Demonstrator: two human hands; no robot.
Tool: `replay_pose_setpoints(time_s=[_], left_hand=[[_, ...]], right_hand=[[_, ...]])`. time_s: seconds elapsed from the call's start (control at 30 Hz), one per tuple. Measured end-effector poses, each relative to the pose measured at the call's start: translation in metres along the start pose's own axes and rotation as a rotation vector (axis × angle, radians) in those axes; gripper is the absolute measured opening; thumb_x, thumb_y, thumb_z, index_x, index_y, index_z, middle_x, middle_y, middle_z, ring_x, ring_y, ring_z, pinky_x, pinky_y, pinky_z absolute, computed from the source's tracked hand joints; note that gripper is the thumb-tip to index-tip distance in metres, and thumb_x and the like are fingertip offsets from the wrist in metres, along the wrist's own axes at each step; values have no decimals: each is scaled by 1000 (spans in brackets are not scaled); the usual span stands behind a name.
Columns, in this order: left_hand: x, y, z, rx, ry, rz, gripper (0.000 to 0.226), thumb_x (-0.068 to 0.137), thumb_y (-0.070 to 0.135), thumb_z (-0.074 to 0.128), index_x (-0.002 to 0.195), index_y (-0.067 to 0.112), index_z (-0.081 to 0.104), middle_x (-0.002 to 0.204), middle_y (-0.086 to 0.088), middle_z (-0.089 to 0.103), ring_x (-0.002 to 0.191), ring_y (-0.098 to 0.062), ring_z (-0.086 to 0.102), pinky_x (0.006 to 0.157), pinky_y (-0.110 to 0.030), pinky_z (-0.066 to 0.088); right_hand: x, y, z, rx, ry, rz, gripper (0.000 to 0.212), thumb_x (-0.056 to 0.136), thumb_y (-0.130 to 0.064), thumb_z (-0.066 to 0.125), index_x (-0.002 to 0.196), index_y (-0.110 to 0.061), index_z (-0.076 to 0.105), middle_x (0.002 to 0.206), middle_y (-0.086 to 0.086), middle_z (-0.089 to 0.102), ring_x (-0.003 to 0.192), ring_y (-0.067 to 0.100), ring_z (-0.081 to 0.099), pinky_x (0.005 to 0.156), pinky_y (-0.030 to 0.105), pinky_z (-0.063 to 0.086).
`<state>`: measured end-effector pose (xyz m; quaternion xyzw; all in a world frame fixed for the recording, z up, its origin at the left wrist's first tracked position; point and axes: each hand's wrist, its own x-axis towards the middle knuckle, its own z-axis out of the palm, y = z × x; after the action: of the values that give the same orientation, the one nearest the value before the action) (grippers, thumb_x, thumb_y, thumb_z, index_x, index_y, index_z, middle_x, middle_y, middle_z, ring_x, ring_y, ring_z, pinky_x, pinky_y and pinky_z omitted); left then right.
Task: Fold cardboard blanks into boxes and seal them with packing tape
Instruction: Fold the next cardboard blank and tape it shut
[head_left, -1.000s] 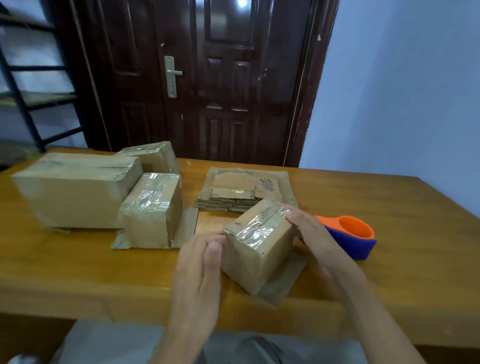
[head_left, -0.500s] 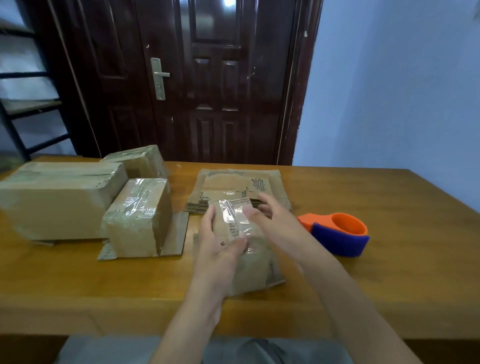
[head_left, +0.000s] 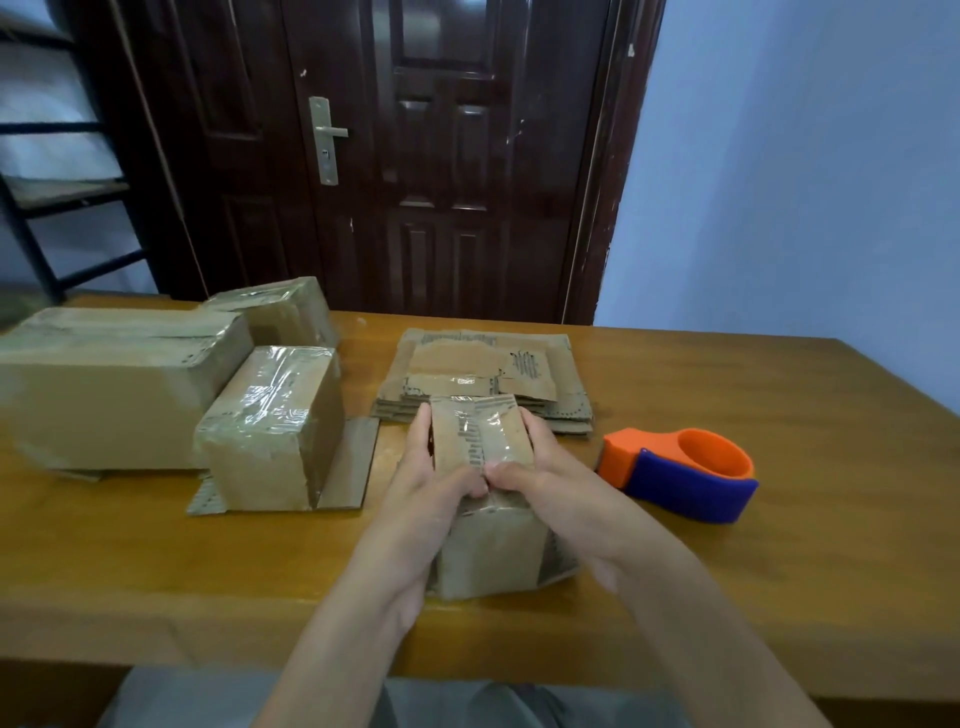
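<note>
Count, boxes: four made-up cardboard boxes on the desk (head_left: 779, 415).
- One small taped box (head_left: 488, 545) near the front edge, about mid-width, held by both hands. Clear tape runs along its top seam.
- One large box (head_left: 114, 384) at the left edge, cut off by the frame on its left side.
- One medium taped box (head_left: 275, 431) just right of the large one, touching it, sitting on a flat piece of cardboard (head_left: 348, 462).
- One further box (head_left: 280, 312) behind these, toward the back edge; only its top and part of one side show.

Count, blanks: one stack of flat cardboard blanks (head_left: 483, 374) in the middle of the desk, just behind the held box. Number of sheets in the stack cannot be read; the edges merge.

Count, tape tools: one orange and blue tape dispenser (head_left: 685, 473), right of the held box, apart from it. The tape roll itself is not visible.

Hands: left hand (head_left: 431, 493) curls round the left side of the small box, right hand (head_left: 545, 483) round the right side. Both thumbs press on the taped top and meet at the seam. Fingers on the far sides are mostly hidden. A loose flap or scrap, possibly of cardboard, sticks out under the box's right bottom corner.
</note>
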<state>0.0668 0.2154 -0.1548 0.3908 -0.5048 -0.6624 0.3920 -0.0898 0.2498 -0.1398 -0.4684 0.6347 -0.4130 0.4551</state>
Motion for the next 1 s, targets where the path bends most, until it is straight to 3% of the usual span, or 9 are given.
replay_pose_setpoints(time_s=[0.1, 0.2, 0.3, 0.37, 0.5, 0.67, 0.73, 0.83, 1.0], left_hand=[[16, 12, 0, 41, 54, -34, 83, 77, 19, 83, 145, 41, 42, 131, 1, 66, 112, -26, 70, 94, -48, 61], [32, 22, -4, 63, 15, -16, 95, 57, 36, 91, 140, 38, 45, 129, 4, 64, 113, -25, 70, 98, -48, 59], [43, 22, -9, 81, -92, -31, 97, 62, 35, 97, 144, 43, 46, 133, 5, 64, 110, -25, 74, 92, -44, 61], [49, 19, -13, 83, -115, -29, 84, 71, 27, 92, 142, 42, 50, 132, 2, 65, 104, -24, 76, 83, -39, 62], [64, 24, -22, 170, -172, -66, 62, 82, 14, 83, 134, 34, 58, 126, -6, 70, 102, -27, 77, 83, -42, 63], [88, 32, -22, 272, -97, -77, 43, 78, 18, 88, 117, 12, 69, 102, -12, 80, 93, -34, 79, 89, -51, 62], [98, 34, -21, 327, -72, -59, 37, 74, 20, 90, 104, 9, 72, 95, -12, 81, 86, -31, 79, 81, -45, 63], [108, 35, -20, 371, -61, -34, 29, 73, 23, 90, 90, 14, 69, 86, -11, 80, 75, -25, 76, 68, -36, 59], [115, 31, -18, 314, -61, -11, 31, 80, 29, 88, 72, 19, 60, 75, -8, 74, 67, -22, 71, 60, -31, 53]], right_hand=[[7, -12, -8, -11, 33, 89, 90, 91, -38, 78, 158, -43, 18, 138, -2, 54, 118, 19, 59, 108, 43, 48], [16, -16, -12, 33, 47, 83, 96, 88, -40, 80, 160, -42, 17, 133, -4, 58, 111, 18, 64, 96, 38, 54], [22, -12, -12, 23, 59, 48, 94, 89, -40, 79, 160, -44, 17, 134, -5, 55, 110, 14, 61, 79, 28, 48], [25, -8, -14, -1, 60, 41, 92, 88, -40, 80, 157, -42, 20, 138, -3, 56, 113, 15, 61, 84, 30, 49], [32, -5, -17, -64, 70, 9, 79, 84, -40, 82, 146, -38, 34, 124, -9, 60, 111, 15, 65, 100, 39, 53], [49, -9, -22, -177, 154, -72, 36, 87, -42, 79, 112, -32, 55, 109, -7, 71, 94, 12, 74, 84, 39, 63], [56, -12, -25, -222, 169, -93, 34, 86, -44, 80, 106, -26, 59, 103, -4, 74, 89, 12, 75, 76, 36, 63], [65, -14, -29, -221, 188, -106, 35, 85, -41, 81, 101, -17, 62, 96, 1, 77, 86, 17, 76, 78, 42, 66], [70, -13, -31, -171, 177, -107, 33, 88, -38, 79, 99, -13, 63, 90, 0, 76, 80, 13, 75, 68, 30, 63]])
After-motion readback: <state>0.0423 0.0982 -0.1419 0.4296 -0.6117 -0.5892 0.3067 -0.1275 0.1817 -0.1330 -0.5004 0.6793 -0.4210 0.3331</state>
